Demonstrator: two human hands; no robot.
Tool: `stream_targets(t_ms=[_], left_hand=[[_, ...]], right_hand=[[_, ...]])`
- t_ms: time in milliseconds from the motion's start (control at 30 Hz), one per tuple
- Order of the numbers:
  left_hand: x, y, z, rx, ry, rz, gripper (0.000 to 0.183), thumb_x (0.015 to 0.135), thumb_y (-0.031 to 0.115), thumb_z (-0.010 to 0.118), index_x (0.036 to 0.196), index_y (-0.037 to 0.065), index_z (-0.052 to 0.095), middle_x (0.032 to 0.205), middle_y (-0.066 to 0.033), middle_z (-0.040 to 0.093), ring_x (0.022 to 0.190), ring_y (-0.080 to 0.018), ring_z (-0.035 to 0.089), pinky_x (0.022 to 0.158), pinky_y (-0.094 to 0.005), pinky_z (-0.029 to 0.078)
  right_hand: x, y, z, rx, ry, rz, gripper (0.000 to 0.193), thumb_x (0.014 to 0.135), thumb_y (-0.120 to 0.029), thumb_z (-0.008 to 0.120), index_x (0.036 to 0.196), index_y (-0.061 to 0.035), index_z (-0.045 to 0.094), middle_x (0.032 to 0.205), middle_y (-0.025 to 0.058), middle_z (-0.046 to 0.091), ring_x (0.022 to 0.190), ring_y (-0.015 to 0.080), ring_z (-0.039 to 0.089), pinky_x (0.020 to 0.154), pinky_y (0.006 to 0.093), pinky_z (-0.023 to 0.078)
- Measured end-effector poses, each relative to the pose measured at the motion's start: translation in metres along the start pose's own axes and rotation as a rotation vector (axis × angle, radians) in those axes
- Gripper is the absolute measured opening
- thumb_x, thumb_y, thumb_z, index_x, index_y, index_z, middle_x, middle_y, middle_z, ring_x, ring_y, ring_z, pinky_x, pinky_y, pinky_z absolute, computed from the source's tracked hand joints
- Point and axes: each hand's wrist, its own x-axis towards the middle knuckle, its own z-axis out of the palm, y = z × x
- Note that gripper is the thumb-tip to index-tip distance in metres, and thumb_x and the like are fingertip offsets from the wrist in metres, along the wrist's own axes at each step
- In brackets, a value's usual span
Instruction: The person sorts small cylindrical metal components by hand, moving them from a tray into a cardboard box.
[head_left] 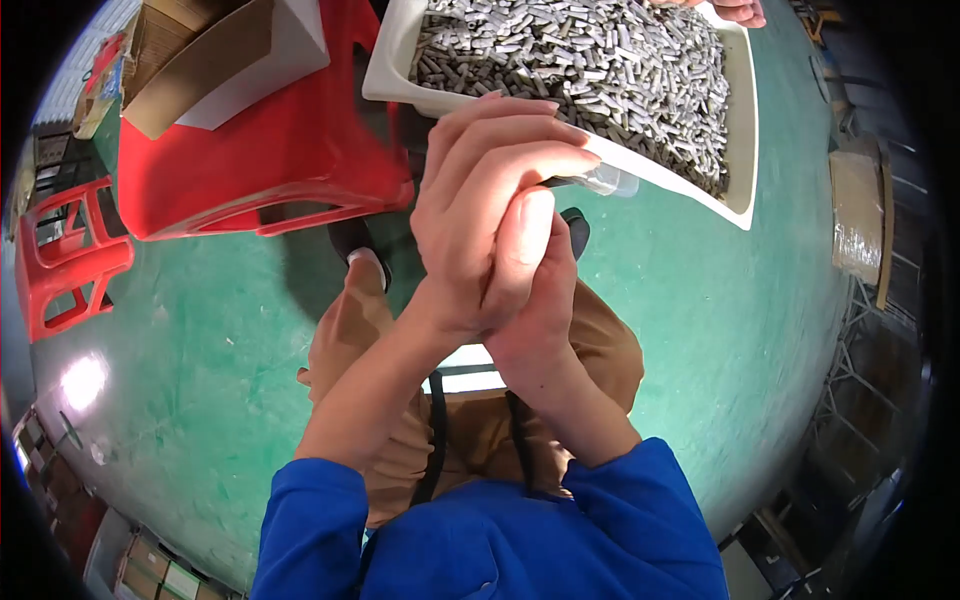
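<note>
My left hand (480,180) is closed, its fingers curled over toward the right and pressed against my right hand (545,300). Most of the right hand's fingers are hidden beneath the left, and the two hands are clasped together in front of me. A small clear plastic piece (615,181) with a dark part sticks out just past the left fingertips; what lies inside the grip does not show. Beyond my hands stands a white tub (740,120), heaped with small grey cylindrical pieces (600,70).
A co-worker's hand (738,12) reaches over the tub's far right edge. On the left, an open cardboard box (215,85) sits on a red plastic stool (270,170), with another red stool (75,260) farther left. A wrapped package (857,215) lies at the right.
</note>
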Motion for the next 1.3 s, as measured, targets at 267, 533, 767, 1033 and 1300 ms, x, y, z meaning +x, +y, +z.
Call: stream_targets(t_ms=[267, 533, 767, 1033, 1300], left_hand=[[0.002, 0.027, 0.022, -0.199, -0.042, -0.086, 0.020, 0.069, 0.008, 0.064, 0.086, 0.003, 0.057, 0.112, -0.0189, 0.053, 0.114, -0.0350, 0.046, 0.102, -0.0496, 0.032], [0.016, 0.035, 0.032, -0.263, -0.177, -0.183, 0.034, 0.059, -0.001, 0.058, 0.092, 0.005, 0.052, 0.123, -0.0207, 0.042, 0.120, -0.0433, 0.039, 0.100, -0.0519, 0.033], [0.014, 0.024, 0.040, -0.136, -0.335, -0.144, 0.027, 0.061, -0.002, 0.058, 0.087, 0.004, 0.054, 0.121, -0.0205, 0.042, 0.114, -0.0378, 0.044, 0.094, -0.0458, 0.039], [0.026, 0.023, 0.038, -0.139, -0.344, -0.230, 0.022, 0.062, -0.001, 0.057, 0.083, 0.004, 0.052, 0.116, -0.0206, 0.045, 0.100, -0.0298, 0.052, 0.083, -0.0388, 0.044], [0.020, 0.021, 0.030, -0.118, -0.415, -0.164, 0.014, 0.067, 0.000, 0.060, 0.079, 0.006, 0.058, 0.121, -0.0203, 0.040, 0.122, -0.0402, 0.039, 0.100, -0.0467, 0.035]], right_hand=[[0.003, -0.040, 0.003, 0.655, -0.228, -0.146, 0.038, 0.097, -0.028, 0.032, 0.125, -0.0077, 0.048, 0.131, 0.0104, 0.047, 0.121, 0.0240, 0.041, 0.107, 0.0364, 0.028], [0.009, -0.063, 0.032, 0.971, -0.017, -0.253, 0.041, 0.098, -0.028, 0.032, 0.133, -0.0078, 0.040, 0.141, 0.0118, 0.037, 0.133, 0.0265, 0.029, 0.112, 0.0372, 0.022], [0.023, -0.046, 0.000, 0.491, -0.259, -0.510, 0.044, 0.099, -0.030, 0.030, 0.137, -0.0082, 0.036, 0.142, 0.0134, 0.035, 0.132, 0.0274, 0.029, 0.112, 0.0381, 0.022], [0.033, -0.046, 0.002, 0.485, -0.297, -0.533, 0.049, 0.099, -0.034, 0.025, 0.141, -0.0083, 0.028, 0.145, 0.0137, 0.030, 0.134, 0.0282, 0.026, 0.113, 0.0383, 0.019], [0.031, -0.031, -0.016, 0.876, -0.474, -0.360, 0.047, 0.100, -0.025, 0.019, 0.145, -0.0118, 0.018, 0.150, 0.0062, 0.020, 0.139, 0.0201, 0.013, 0.114, 0.0343, 0.009]])
